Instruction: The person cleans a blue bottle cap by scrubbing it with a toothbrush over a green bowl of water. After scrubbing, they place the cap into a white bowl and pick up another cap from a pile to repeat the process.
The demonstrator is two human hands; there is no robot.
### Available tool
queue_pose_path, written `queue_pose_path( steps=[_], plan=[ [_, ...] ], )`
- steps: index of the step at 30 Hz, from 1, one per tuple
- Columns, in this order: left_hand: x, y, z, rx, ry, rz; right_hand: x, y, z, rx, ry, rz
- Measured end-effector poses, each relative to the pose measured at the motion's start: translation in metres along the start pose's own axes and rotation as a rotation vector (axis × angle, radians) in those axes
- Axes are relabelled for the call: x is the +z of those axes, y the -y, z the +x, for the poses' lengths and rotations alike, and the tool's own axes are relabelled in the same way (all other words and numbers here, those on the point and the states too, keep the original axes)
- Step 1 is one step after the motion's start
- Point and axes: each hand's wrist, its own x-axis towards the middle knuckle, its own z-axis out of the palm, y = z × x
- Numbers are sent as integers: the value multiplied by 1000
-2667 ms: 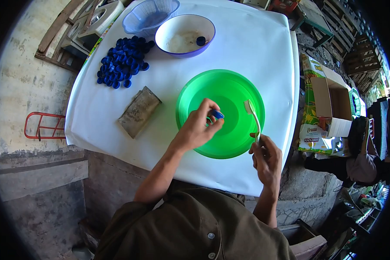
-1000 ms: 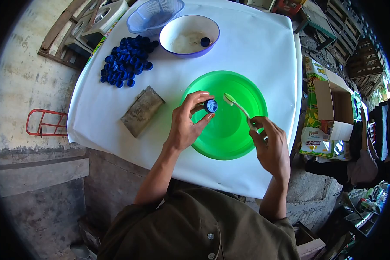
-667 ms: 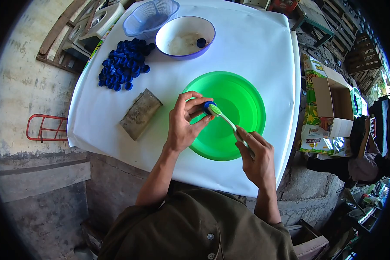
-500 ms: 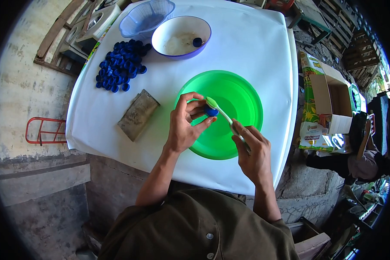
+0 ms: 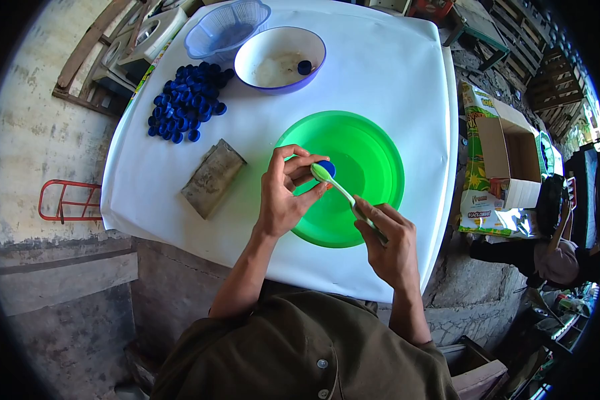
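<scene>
Over the green basin [image 5: 380, 200], my left hand [image 5: 283, 190] holds a blue cap [image 5: 327, 167] between its fingertips. My right hand [image 5: 390, 243] grips the handle of a green and white brush [image 5: 340, 189], whose head lies against the cap. Behind the basin stands a white bowl with a purple outside [image 5: 280, 86], holding murky liquid and one blue cap [image 5: 305, 67]. Many blue caps [image 5: 187, 100] lie in a pile at the back left of the white table.
A grey block [image 5: 214, 179] lies left of the basin. The clear blue plastic basket [image 5: 227, 30] is at the table's back left. An open cardboard box [image 5: 520, 160] sits beyond the right edge. Another person [image 5: 557, 260] is at the far right.
The brush head has moved slightly down and left, and the cap has turned and risen a little between my left fingers. My right hand has shifted slightly lower.
</scene>
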Motion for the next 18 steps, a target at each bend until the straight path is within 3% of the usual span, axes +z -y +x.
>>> queue_pose_path(
  steps=[4, 12, 18],
  plan=[
    [-3, 1, 0, 3, -8, -60, -9, -3, -7, 88, -21, 7],
    [-3, 1, 0, 22, -7, -22, 1, -2, -6, -45, 6, 41],
    [6, -3, -6, 13, -10, -50, -7, 0, -5, 59, -49, 12]
  ],
)
